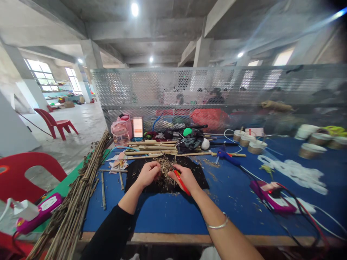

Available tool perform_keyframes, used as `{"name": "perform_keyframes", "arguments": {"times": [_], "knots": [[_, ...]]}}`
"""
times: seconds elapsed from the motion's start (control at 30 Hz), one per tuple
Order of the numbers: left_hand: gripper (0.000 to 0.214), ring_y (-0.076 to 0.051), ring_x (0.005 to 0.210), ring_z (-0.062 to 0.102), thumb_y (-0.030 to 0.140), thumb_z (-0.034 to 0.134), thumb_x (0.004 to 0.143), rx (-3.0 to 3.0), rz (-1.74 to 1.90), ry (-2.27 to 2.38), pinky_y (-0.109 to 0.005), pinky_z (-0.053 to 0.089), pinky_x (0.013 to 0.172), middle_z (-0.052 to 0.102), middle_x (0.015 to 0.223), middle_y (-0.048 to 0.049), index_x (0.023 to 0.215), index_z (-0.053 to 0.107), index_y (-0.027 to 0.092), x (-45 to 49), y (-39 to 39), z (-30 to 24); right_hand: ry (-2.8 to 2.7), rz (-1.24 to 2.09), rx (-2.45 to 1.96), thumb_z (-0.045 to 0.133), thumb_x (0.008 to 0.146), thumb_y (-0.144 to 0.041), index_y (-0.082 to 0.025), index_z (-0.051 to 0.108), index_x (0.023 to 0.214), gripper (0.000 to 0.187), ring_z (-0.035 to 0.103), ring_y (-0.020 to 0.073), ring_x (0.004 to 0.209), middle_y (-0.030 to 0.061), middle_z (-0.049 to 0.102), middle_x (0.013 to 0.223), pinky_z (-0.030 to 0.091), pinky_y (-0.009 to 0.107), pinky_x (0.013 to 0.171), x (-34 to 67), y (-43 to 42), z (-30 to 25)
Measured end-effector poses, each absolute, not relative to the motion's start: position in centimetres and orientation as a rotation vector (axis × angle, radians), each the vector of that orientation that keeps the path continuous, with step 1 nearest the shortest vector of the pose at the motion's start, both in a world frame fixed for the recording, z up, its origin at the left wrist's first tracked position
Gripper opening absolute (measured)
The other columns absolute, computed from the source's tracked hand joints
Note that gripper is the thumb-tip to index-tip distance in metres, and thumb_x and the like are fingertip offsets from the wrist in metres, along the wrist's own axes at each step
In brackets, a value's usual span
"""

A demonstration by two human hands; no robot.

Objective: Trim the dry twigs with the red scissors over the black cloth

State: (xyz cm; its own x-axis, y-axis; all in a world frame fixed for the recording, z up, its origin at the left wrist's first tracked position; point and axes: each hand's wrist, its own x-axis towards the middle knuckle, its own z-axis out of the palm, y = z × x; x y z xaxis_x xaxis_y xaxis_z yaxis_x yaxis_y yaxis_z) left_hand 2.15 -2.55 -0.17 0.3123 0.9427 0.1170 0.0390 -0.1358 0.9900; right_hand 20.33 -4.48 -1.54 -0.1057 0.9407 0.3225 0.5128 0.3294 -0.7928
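Observation:
My left hand (150,174) is over the left side of a pile of dry plant chips (166,164), fingers curled into a pinch. What they hold, if anything, is too small to make out. In my right hand (187,176) is a red-handled tool (181,182), its thin metal end pointing up and left over the chips. From this angle I cannot tell its exact kind. Under both hands and the pile lies a black cloth (199,177). A thin upright stick (175,158) shows just behind the right fingers.
Cut sticks (151,148) lie behind the cloth, with a blue glue gun (227,156) to their right. A bundle of long stalks (78,195) runs down the left edge. Purple power strips (273,198) and cables sit at both sides. A perforated metal screen (162,90) closes the back.

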Motion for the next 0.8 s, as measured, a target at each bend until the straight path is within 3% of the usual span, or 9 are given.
{"name": "perform_keyframes", "arguments": {"times": [0.13,0.33,0.5,0.67,0.8], "knots": [[0.008,-0.006,0.038,0.038,0.023,0.044,0.063,1.487,1.026,0.972,-0.017,0.028,0.038,0.045,0.043,0.0050,0.057,0.046,0.016,1.99,-2.42,-0.20,-1.755,0.677,-1.287,0.062,0.069,-0.046,-0.016,0.066,0.096,0.041,0.061,0.0227,0.076,0.0082,0.068,0.083,0.046,0.030,0.071,20.38,-4.50,-1.45],[0.009,-0.006,0.037,0.037,0.022,0.044,0.064,1.506,1.053,0.960,-0.017,0.028,0.039,0.044,0.042,0.0058,0.057,0.045,0.017,1.97,-2.47,-0.21,-1.824,0.597,-1.351,0.065,0.066,-0.044,-0.020,0.060,0.106,0.047,0.056,0.0165,0.061,0.0022,0.064,0.071,0.043,0.026,0.060,20.62,-4.66,-1.58],[0.009,-0.006,0.038,0.037,0.022,0.045,0.065,1.486,1.051,0.944,-0.017,0.028,0.038,0.044,0.043,0.0056,0.057,0.045,0.017,2.10,-2.59,-0.07,-1.842,0.591,-1.340,0.062,0.068,-0.044,-0.019,0.064,0.100,0.041,0.061,0.0208,0.073,0.0062,0.067,0.083,0.044,0.028,0.068,20.51,-4.44,-1.75],[0.010,-0.006,0.037,0.037,0.023,0.044,0.066,1.497,1.058,0.955,-0.017,0.028,0.037,0.045,0.044,0.0054,0.059,0.045,0.017,2.03,-2.51,-0.04,-1.794,0.606,-1.337,0.062,0.069,-0.044,-0.016,0.067,0.095,0.039,0.062,0.0237,0.075,0.0080,0.068,0.082,0.045,0.030,0.070,20.51,-4.47,-1.55],[0.012,-0.006,0.038,0.038,0.025,0.045,0.067,1.518,1.062,0.978,-0.017,0.029,0.038,0.045,0.044,0.0052,0.059,0.044,0.017,2.03,-2.54,0.00,-1.819,0.595,-1.373,0.064,0.066,-0.045,-0.019,0.063,0.103,0.045,0.061,0.0211,0.070,0.0054,0.068,0.077,0.044,0.028,0.064,20.62,-4.74,-1.38]]}}
